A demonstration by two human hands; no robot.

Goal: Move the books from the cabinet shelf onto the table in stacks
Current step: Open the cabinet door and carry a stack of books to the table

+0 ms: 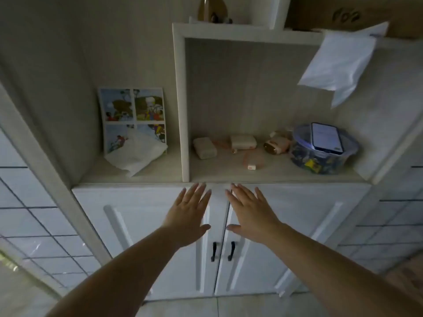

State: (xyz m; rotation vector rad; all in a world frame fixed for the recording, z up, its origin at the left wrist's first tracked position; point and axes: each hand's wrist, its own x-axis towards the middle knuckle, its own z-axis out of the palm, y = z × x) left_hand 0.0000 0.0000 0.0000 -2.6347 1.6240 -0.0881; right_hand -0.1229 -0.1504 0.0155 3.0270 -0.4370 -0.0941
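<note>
We look down at a pale cabinet (128,179) filling the frame. Our left hand (186,213) and right hand (251,211) reach forward at centre, palms down, fingers straight and spread, holding nothing; whether they touch the two white doors (297,236) below the shelf edge we cannot tell. A ring sits on a left finger. Black handles (223,250) sit at lower centre.

On the shelf at left of centre, a picture book (134,108) leans upright against the back wall, with a crumpled white bag (137,154) in front of it. In the right compartment lie two beige cases (224,145), a small toy (275,145) and a round clear container (322,159) with a phone (327,138) on its lid. White paper (338,60) hangs at upper right. Tiled wall shows at both edges.
</note>
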